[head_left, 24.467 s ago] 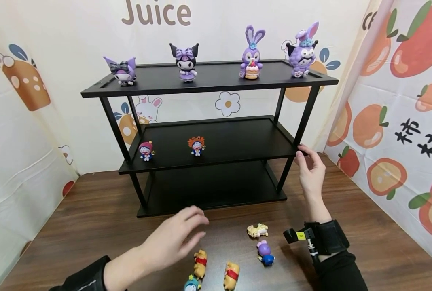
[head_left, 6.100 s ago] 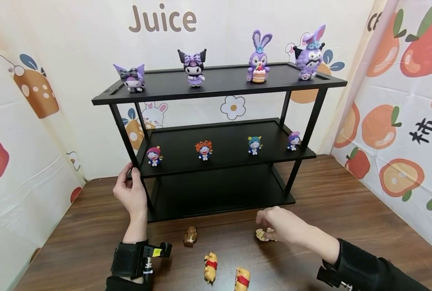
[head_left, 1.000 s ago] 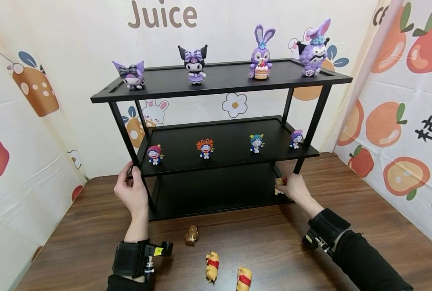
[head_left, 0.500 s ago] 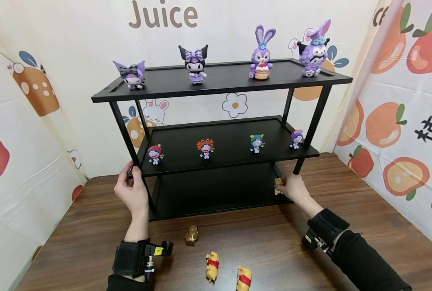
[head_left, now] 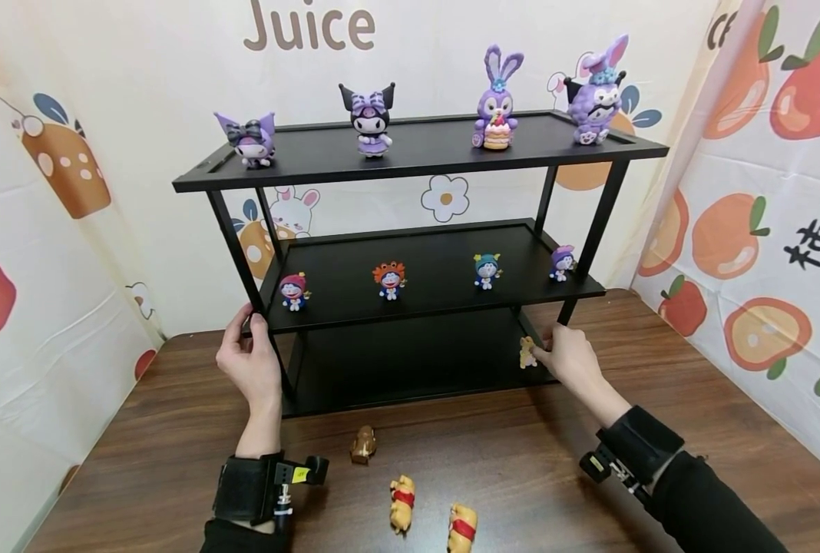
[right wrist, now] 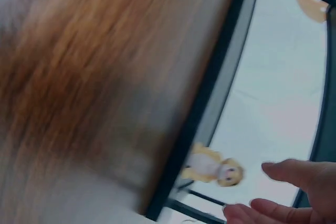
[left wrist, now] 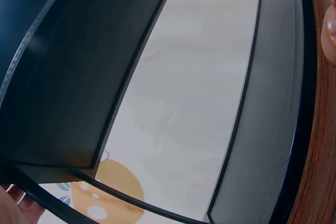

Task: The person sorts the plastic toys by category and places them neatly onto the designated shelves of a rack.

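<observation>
A small yellow animal figurine (head_left: 527, 353) with a pale belly stands upright on the bottom shelf (head_left: 410, 357) of a black three-tier rack (head_left: 417, 265), at its right front corner. My right hand (head_left: 572, 357) is just right of it; in the right wrist view, thumb and fingers are spread apart beside the figurine (right wrist: 215, 167), with a gap between. My left hand (head_left: 251, 365) grips the left end of the middle shelf by the front post. Only some fingers of the left hand (left wrist: 23, 208) show in the left wrist view.
On the table (head_left: 175, 461) before the rack lie a brown figurine (head_left: 363, 445) and two yellow bears (head_left: 401, 503) with red bands. Several blue-bodied figurines in hats (head_left: 390, 281) stand on the middle shelf, several purple ones (head_left: 371, 123) on top. Printed cloth (head_left: 735, 253) hangs around.
The yellow figurine went from the table to the bottom shelf; my right hand has just let go and drawn slightly right. Earlier, two hatted figurines joined the middle shelf. My left hand keeps its grip.
</observation>
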Available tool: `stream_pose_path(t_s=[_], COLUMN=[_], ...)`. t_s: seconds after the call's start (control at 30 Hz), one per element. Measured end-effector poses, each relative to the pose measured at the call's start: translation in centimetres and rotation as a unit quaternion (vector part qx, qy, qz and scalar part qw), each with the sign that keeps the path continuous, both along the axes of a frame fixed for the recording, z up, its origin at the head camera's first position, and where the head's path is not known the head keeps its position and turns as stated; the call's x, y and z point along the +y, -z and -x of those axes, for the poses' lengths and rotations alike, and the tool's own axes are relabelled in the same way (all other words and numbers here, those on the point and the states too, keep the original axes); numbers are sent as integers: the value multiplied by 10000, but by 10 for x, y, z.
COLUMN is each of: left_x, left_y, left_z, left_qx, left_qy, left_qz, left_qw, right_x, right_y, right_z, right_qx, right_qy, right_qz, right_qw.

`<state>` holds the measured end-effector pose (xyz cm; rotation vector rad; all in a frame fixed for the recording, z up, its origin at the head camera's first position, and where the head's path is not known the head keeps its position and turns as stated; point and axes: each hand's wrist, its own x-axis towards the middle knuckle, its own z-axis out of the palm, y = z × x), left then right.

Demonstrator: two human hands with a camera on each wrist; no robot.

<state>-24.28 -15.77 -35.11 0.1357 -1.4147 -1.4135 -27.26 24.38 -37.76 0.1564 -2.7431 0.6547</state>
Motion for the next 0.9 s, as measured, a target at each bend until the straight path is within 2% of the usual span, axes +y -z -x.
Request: stream_pose_path(t_s=[0.1, 0.2, 0.43, 0.5, 0.6, 0.7, 0.8, 0.9], left_x=[0, 0, 0, 0, 0, -1, 1, 1], left_y=[0, 0, 0, -1, -1, -1, -4, -3], left_z=[0, 0, 0, 0, 1, 1, -2, -2], left_qx=[13, 12, 3, 28, 56, 63, 41, 59], left_qy=[9, 25, 36, 60, 74, 88, 114, 105], left_qz=[-28, -43, -22, -44, -70, -69, -82, -39], left_qw=[10000, 10000, 10000, 10000, 9999, 9999, 9999, 9999], right_x=[-3, -9, -32, -39, -48, -55, -62, -66], right_y=[-5, -8, -9, -8, -4, 0, 4, 7], right_z=[-12, -24, -53, -61, -71, -79, -87, -96], right_qx=[254, 377, 280, 236, 151, -31, -204, -343], right_qy=[-40, -254, -1069, -1482, -2377, -3298, -3896, -4306], right_qz=[-43, -7, -16, -50, -116, -331, -648, -812], right_qw=[9997, 9990, 9939, 9887, 9712, 9435, 9185, 8982])
